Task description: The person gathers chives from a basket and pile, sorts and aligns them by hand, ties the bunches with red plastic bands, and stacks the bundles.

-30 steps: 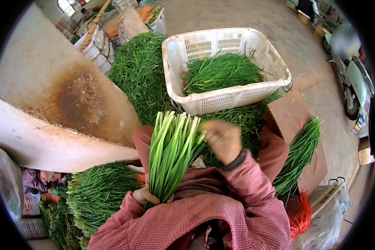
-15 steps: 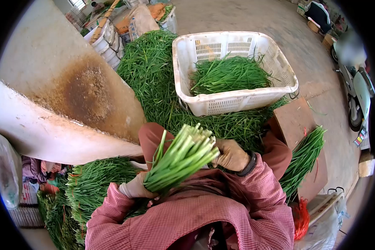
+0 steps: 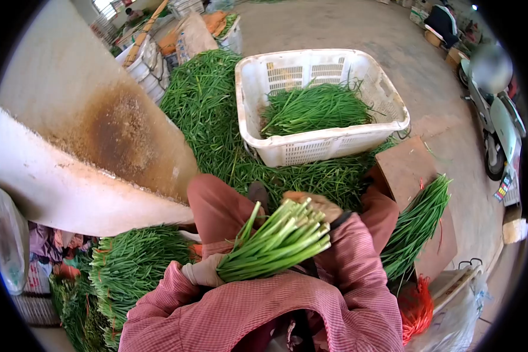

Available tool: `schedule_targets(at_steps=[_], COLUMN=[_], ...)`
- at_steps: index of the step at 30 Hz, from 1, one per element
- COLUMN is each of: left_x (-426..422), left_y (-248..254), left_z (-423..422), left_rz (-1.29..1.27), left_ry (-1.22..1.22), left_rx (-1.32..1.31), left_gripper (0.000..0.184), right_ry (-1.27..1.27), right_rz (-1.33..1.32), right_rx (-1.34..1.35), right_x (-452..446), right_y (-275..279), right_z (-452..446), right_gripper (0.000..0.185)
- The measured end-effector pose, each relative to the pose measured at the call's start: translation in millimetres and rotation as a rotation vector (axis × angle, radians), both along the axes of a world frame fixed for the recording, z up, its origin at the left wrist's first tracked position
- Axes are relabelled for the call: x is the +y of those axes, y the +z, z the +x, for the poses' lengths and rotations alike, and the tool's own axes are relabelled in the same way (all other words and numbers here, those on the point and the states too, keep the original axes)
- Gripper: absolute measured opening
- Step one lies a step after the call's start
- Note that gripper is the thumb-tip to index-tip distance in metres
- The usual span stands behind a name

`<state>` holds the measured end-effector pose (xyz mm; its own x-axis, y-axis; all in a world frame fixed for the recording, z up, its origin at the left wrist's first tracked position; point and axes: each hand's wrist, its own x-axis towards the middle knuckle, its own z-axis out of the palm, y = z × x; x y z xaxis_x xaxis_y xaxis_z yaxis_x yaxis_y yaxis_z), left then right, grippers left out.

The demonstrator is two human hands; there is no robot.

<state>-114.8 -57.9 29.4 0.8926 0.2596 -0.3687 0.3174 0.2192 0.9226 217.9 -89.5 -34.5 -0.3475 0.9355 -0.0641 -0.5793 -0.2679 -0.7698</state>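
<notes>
My left hand (image 3: 204,271), in a pale glove, is closed around the leafy end of a bunch of garlic chives (image 3: 270,249). The bunch tilts up to the right, its pale cut ends fanned out over my lap. Right behind those ends is my gloved right hand (image 3: 318,205). The stalks partly cover its blurred fingers, so its grip cannot be made out. Ahead of my knees, a white plastic basket (image 3: 328,136) holds a heap of loose chives (image 3: 320,108).
Loose chives (image 3: 202,100) lie in a pile around the basket. Tied bunches (image 3: 138,261) are stacked at my left. More chives (image 3: 416,226) rest on a brown board (image 3: 408,170) at my right, near red ties (image 3: 415,311). A stained wall (image 3: 123,135) stands left; a scooter (image 3: 501,126) is far right.
The bunch has moved right and slightly down with my left hand, tilting flatter. My right hand has shifted from beside the cut ends to behind them. The view has turned slightly.
</notes>
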Motion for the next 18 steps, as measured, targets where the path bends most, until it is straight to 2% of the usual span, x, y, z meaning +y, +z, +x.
schedule_targets(at_steps=[2, 3, 4, 6, 7, 8, 9, 10, 12, 14, 16, 18], left_x=[7.2, 8.2, 11.1, 20.2, 22.9, 23.2, 22.6, 23.3, 27.0, 32.2, 43.2, 46.1], left_y=[0.0, -1.0, -4.8, -8.8, -8.9, -10.0, -9.6, -9.7, -12.1, -16.3, -14.0, -19.2], left_z=[10.5, 16.3, 17.0, 17.4, 15.0, 13.2, 14.1, 17.2, 28.4, 43.5, 56.4, 62.1], left_rz=[0.114, -0.027, -0.030, -0.014, -0.015, -0.107, -0.206, -0.222, -0.200, -0.215, -0.192, -0.287], left_ry=[-0.194, -0.135, -0.135, -0.237, -0.235, -0.165, -0.095, -0.096, 0.000, 0.058, -0.155, -0.146], left_rx=[-0.032, -0.029, -0.026, -0.015, -0.010, -0.068, -0.126, -0.125, -0.166, -0.231, -0.112, -0.073], left_gripper=[0.057, 0.059, 0.059, 0.077, 0.077, 0.087, 0.098, 0.098, 0.110, 0.103, 0.096, 0.090], right_ry=[0.099, 0.144, 0.174, 0.205, 0.231, 0.062, 0.000, -0.069, -0.292, -0.410, -0.433, -0.287], right_rz=[-0.002, -0.008, -0.015, -0.074, -0.131, -0.257, -0.164, -0.072, -0.284, -0.516, -0.450, -0.374], right_rx=[0.217, 0.334, 0.470, 0.554, 0.631, 0.378, 0.565, 0.749, 0.650, 0.509, 0.496, 0.621], right_x=[7.6, 8.8, 8.1, 19.3, 25.5, 22.1, 24.7, 22.8, 8.9, 11.6, 12.4, 12.7], right_y=[29.3, 48.8, 65.4, 60.1, 59.0, 59.8, 40.0, 19.2, 33.3, 48.0, 36.0, 27.8], right_z=[-39.7, -57.7, -66.0, -76.5, -79.7, -73.9, -77.3, -81.6, -76.6, -70.0, -66.2, -54.8], right_gripper=[0.058, 0.055, 0.051, 0.045, 0.039, 0.029, 0.029, 0.029, 0.032, 0.032, 0.034, 0.033])
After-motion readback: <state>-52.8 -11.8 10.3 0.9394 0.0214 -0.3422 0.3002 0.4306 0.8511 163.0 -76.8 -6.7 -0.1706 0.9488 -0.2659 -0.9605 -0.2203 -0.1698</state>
